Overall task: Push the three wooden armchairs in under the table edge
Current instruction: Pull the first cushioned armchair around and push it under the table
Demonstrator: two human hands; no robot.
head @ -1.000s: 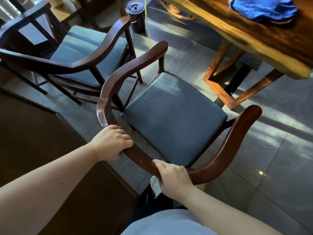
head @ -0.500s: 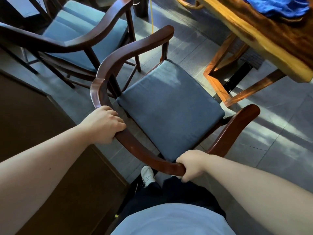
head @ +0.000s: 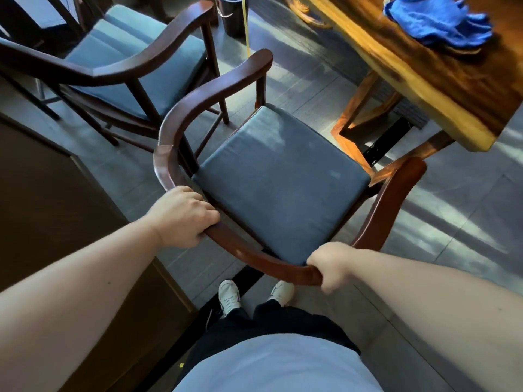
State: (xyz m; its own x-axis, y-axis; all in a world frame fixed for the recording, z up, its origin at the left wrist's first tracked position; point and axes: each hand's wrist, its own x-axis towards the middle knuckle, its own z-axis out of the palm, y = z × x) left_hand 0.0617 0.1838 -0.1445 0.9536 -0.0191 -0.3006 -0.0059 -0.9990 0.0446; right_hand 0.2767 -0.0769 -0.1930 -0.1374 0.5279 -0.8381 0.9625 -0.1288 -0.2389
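Both hands hold the curved back rail of the near armchair (head: 249,154), which stands on the tiled floor (head: 467,236) in front of the person. The left hand (head: 181,216) is on the left part of the rail, with the fingers (head: 208,215) pressed together and curled over the top of the wood. The right hand (head: 329,264) grips the rail at its lowest middle part, closed around it like a fist; the fingers go under the rail, so I cannot tell how they lie there. The chair has a grey-blue cushion (head: 280,182) on its seat, and its open front points toward the table (head: 441,89), which is at the upper right. The front of the seat is near the table leg (head: 356,120), but the chair is not yet under the table edge. A second armchair (head: 127,66) with the same kind of cushion stands just beside the first, at the upper left, also away from the table. A blue cloth (head: 435,21) lies on the table top. A dark round bin (head: 232,15) stands on the floor at the top. The person's white shoes (head: 229,297) are visible below the rail.
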